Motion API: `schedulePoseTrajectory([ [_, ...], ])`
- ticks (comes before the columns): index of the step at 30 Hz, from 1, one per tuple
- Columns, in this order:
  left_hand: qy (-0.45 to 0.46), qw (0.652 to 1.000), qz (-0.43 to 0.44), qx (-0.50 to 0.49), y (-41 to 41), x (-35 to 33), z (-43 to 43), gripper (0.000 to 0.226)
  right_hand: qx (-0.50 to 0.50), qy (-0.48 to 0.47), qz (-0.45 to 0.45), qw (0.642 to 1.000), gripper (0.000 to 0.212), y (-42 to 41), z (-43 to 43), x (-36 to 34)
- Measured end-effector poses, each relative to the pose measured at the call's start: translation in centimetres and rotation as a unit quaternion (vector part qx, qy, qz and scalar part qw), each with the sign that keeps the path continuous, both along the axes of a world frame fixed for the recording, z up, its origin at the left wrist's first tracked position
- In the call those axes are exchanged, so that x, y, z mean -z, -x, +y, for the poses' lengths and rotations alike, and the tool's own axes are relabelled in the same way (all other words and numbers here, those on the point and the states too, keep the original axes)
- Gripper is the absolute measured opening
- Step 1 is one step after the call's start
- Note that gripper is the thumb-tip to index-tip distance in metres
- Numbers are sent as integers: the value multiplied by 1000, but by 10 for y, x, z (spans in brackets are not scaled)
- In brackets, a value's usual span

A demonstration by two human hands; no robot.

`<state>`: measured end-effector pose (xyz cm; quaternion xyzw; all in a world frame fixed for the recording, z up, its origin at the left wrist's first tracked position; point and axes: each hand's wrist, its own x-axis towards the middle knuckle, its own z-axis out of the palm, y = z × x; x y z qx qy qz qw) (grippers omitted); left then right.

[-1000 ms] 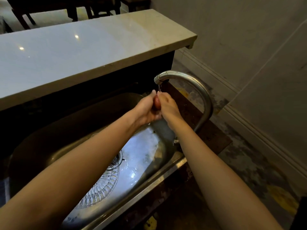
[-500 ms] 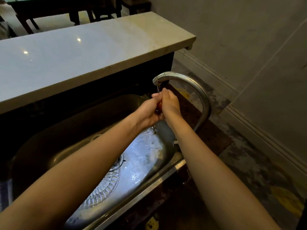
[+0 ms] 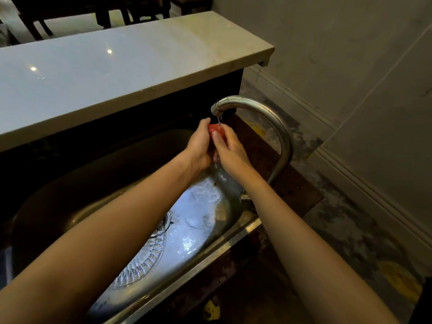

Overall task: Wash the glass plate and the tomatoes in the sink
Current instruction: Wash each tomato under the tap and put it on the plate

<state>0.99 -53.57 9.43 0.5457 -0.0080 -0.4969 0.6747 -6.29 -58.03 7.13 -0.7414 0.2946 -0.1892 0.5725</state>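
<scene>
Beneath the spout of a curved brushed-steel faucet (image 3: 268, 113), at the centre of the frame, both hands met around a small red tomato (image 3: 216, 130). The left hand (image 3: 198, 146) curled its fingers behind the fruit. The right hand (image 3: 230, 148) gripped it from the other side, thumb laid across its front. A thin stream of water fell onto the tomato.

Below them, a stainless steel sink (image 3: 210, 253) ran from the lower left toward the middle, its wet bottom glinting pale blue. A clear cut-glass plate (image 3: 142, 263) lay in the basin beside the drain, partly hidden by the left forearm.

Across the upper left stretched a pale, polished stone desk (image 3: 117, 66) with two spots of light reflected on it. Dark furniture legs (image 3: 102, 17) stood beyond it at the top edge.

On the right, a grey wall (image 3: 350, 54) with a moulded skirting board (image 3: 350, 178) met a worn, mottled floor (image 3: 350, 230) marked with yellow patches.
</scene>
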Motion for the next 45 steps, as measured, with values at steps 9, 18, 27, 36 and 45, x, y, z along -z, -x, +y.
schedulePoseTrajectory([
  [9, 75, 997, 21, 3, 8, -15, 1, 24, 152, -42, 13, 987, 35, -8, -11, -5],
  [18, -8, 985, -164, 49, 0, -11, 5, 30, 34, -25, 8, 999, 44, 1, 6, 4],
  [27, -82, 972, -58, 211, -16, 14, 37, 35, -3, -27, 114, 993, 47, 10, 13, 6],
  [36, -218, 932, -66, 281, -12, 54, 94, 68, -247, 21, 212, 945, 33, 16, 38, 25],
  [45, -334, 916, -70, 210, -24, 105, 211, 68, -410, 6, 254, 876, 15, -33, 131, 78],
])
